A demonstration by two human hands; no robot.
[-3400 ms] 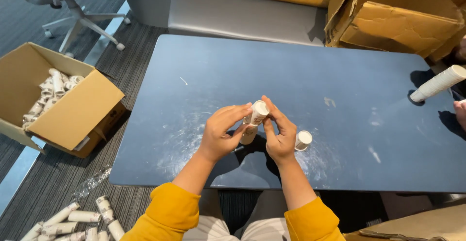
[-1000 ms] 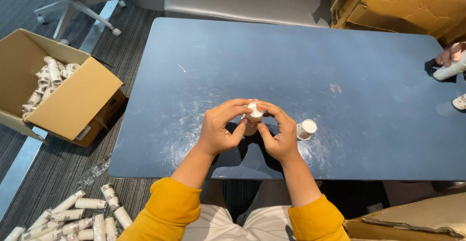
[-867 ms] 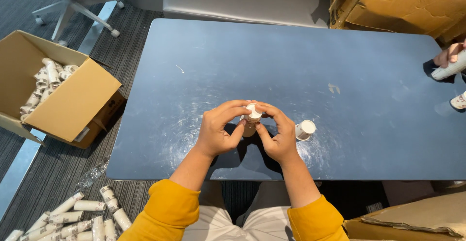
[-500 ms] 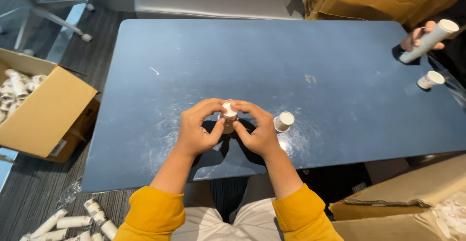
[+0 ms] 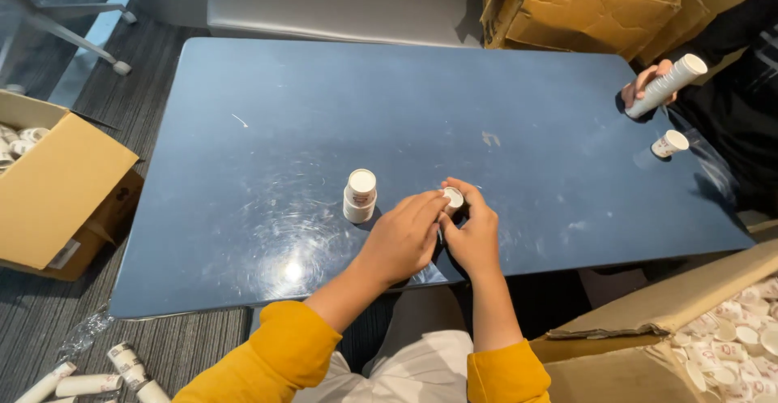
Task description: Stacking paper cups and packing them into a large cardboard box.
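Observation:
Both my hands meet over a small white paper cup standing on the dark blue table near its front edge. My left hand touches the cup from the left with its fingertips. My right hand wraps around the cup from the right. Just left of my hands stands a short stack of white paper cups, untouched. My sleeves are yellow.
Across the table at the right, another person's hand holds a long stack of cups, with one cup standing below it. Open cardboard boxes sit at left, back right and lower right. Cup stacks lie on the floor.
The stack I held in both hands now stands on the table at the left. My hands have moved right onto the single cup. The camera view has shifted right.

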